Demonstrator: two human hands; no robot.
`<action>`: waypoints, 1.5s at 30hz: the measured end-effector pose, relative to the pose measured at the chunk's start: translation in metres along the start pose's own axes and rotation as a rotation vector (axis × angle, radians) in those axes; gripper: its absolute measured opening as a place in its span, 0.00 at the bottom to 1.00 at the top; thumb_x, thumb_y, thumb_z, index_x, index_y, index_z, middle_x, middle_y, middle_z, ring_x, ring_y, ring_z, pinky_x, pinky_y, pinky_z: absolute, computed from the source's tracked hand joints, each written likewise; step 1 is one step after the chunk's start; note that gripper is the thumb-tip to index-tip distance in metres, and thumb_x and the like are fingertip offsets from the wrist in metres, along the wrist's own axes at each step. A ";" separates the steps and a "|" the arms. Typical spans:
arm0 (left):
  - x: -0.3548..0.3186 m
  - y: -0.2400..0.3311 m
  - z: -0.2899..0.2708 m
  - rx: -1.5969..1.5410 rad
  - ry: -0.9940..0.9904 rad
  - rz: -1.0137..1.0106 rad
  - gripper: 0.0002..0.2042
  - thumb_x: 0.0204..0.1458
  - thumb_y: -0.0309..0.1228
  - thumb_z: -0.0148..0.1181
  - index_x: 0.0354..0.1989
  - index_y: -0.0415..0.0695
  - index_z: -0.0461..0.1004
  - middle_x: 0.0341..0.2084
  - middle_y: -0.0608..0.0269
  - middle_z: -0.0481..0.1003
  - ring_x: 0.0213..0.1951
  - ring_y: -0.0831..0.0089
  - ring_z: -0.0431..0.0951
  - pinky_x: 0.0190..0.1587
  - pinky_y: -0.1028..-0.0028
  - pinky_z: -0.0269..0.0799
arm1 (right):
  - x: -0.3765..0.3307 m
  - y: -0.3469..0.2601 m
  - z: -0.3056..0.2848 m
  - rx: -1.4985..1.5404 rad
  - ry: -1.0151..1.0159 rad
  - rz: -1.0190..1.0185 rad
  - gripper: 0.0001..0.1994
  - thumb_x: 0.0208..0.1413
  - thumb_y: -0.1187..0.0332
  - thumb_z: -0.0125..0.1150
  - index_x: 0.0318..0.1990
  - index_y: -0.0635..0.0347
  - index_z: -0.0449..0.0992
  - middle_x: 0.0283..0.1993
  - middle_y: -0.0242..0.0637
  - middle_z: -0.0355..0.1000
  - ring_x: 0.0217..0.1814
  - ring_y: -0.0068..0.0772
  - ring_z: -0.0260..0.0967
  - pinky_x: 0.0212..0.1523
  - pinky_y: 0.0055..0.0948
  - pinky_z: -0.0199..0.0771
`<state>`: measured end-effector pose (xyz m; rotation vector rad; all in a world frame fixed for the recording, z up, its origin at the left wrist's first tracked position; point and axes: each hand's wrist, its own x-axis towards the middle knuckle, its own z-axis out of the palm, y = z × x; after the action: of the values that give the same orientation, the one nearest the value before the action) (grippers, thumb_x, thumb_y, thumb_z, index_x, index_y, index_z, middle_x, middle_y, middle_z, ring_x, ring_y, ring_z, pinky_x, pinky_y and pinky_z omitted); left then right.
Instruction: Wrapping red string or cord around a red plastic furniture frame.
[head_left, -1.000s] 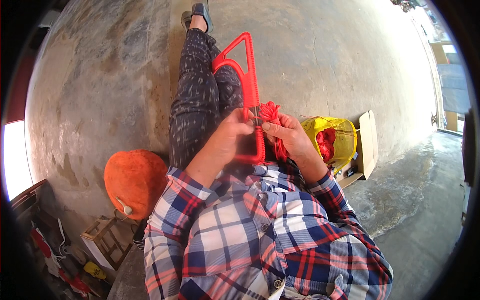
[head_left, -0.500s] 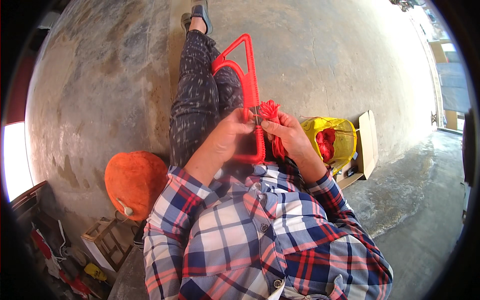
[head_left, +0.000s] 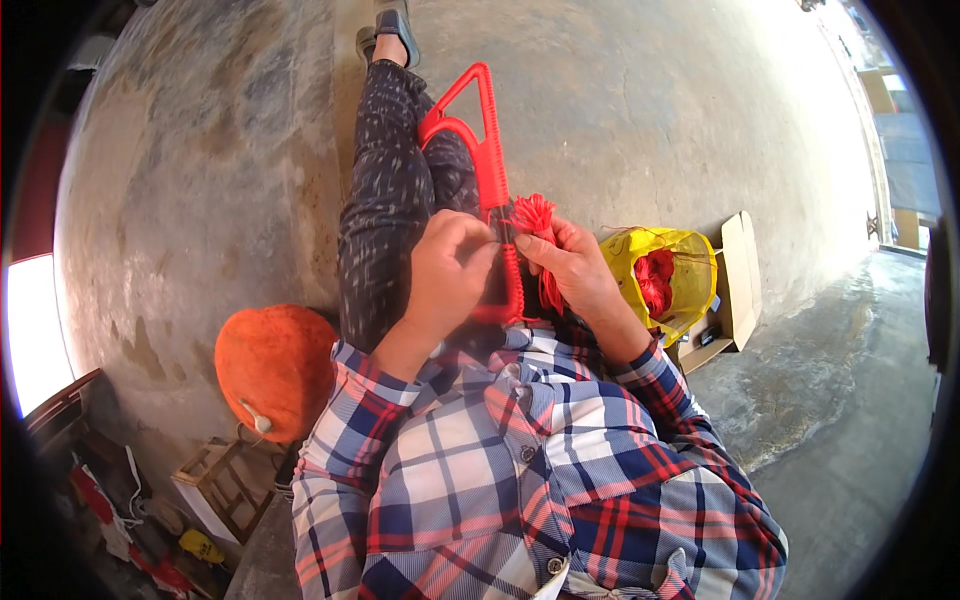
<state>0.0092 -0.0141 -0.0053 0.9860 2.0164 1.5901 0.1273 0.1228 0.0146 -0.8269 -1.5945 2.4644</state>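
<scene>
A red frame (head_left: 492, 175), wrapped closely in cord, leans over my lap with a triangular upper end and a curved inner piece. A short dark stretch of its bar (head_left: 502, 228) shows between the wrapped parts. My right hand (head_left: 580, 270) is closed on a bundle of red cord (head_left: 533, 213), with its thumb and fingertips at the frame's bar. Just left of the bar, my left hand (head_left: 450, 265) is closed in a pinch. Whatever lies between its fingertips is too small to make out.
To my right stand a yellow bag (head_left: 697, 285) holding more red cord (head_left: 655, 280) and an opened cardboard box (head_left: 740, 285). An orange round cushion-like thing (head_left: 275, 370) lies to my left, near a small wooden frame (head_left: 222, 485). My outstretched legs (head_left: 385, 180) lie on the concrete floor.
My left hand has drawn back slightly left, off the frame's bar. The right hand stays at the bar with the cord bundle. The frame has shifted a little left.
</scene>
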 end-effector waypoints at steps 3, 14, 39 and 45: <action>0.002 0.004 0.001 0.069 0.020 0.117 0.09 0.42 0.15 0.61 0.31 0.40 0.72 0.30 0.60 0.71 0.34 0.68 0.73 0.38 0.72 0.70 | 0.003 0.000 0.000 -0.080 0.027 -0.041 0.08 0.60 0.68 0.57 0.43 0.61 0.73 0.29 0.21 0.65 0.29 0.12 0.59 0.31 0.16 0.62; 0.020 0.006 -0.004 0.218 -0.101 0.387 0.10 0.37 0.14 0.58 0.28 0.41 0.69 0.27 0.58 0.69 0.33 0.59 0.72 0.36 0.68 0.69 | 0.002 -0.002 -0.002 -0.123 0.043 -0.006 0.07 0.60 0.69 0.56 0.41 0.62 0.74 0.29 0.21 0.66 0.29 0.13 0.60 0.32 0.17 0.63; 0.003 -0.008 0.020 -0.847 -0.117 -0.710 0.16 0.41 0.20 0.47 0.42 0.41 0.68 0.39 0.66 0.70 0.45 0.75 0.68 0.55 0.76 0.58 | -0.004 0.001 -0.005 0.068 -0.051 0.002 0.04 0.60 0.72 0.54 0.40 0.61 0.72 0.26 0.20 0.62 0.26 0.12 0.56 0.26 0.17 0.56; 0.003 -0.003 0.016 -0.977 -0.136 -0.706 0.16 0.42 0.21 0.46 0.43 0.41 0.68 0.39 0.66 0.70 0.44 0.74 0.68 0.54 0.76 0.58 | -0.001 -0.004 -0.004 0.187 -0.051 0.064 0.03 0.60 0.71 0.54 0.39 0.60 0.72 0.24 0.20 0.62 0.23 0.12 0.54 0.24 0.17 0.53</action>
<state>0.0172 -0.0017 -0.0127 -0.0058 1.0265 1.6748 0.1290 0.1272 0.0177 -0.8045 -1.3454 2.6486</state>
